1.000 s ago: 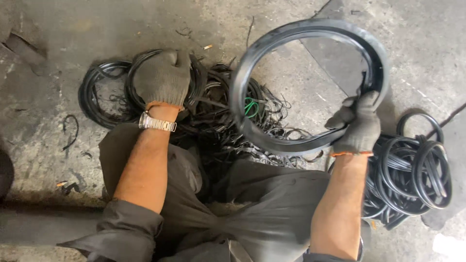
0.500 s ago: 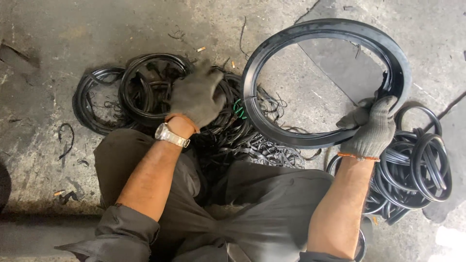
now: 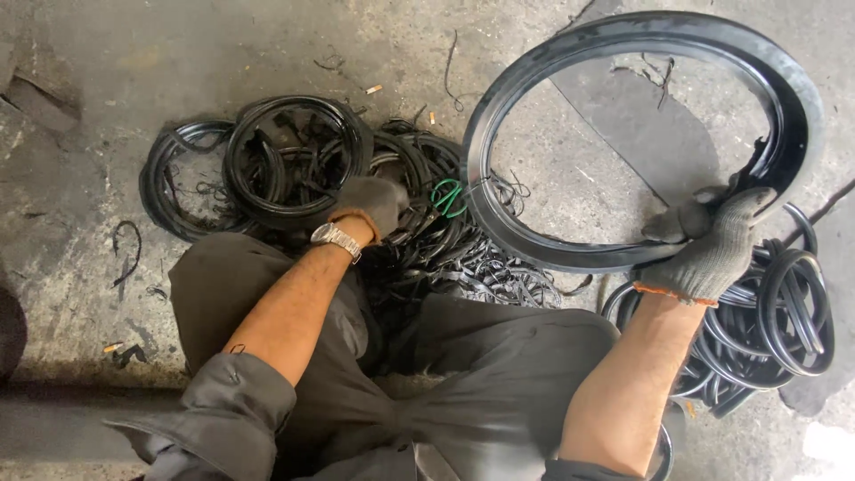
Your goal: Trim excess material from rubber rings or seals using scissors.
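No packages, labels, signs or screens show anywhere in this view; nothing printed or boxed appears.

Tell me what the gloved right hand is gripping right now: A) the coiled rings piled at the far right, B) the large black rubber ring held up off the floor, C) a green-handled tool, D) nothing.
B: the right hand is closed around the lower right edge of the large black rubber ring, which is raised above the concrete floor, while the left hand reaches into the scrap pile.
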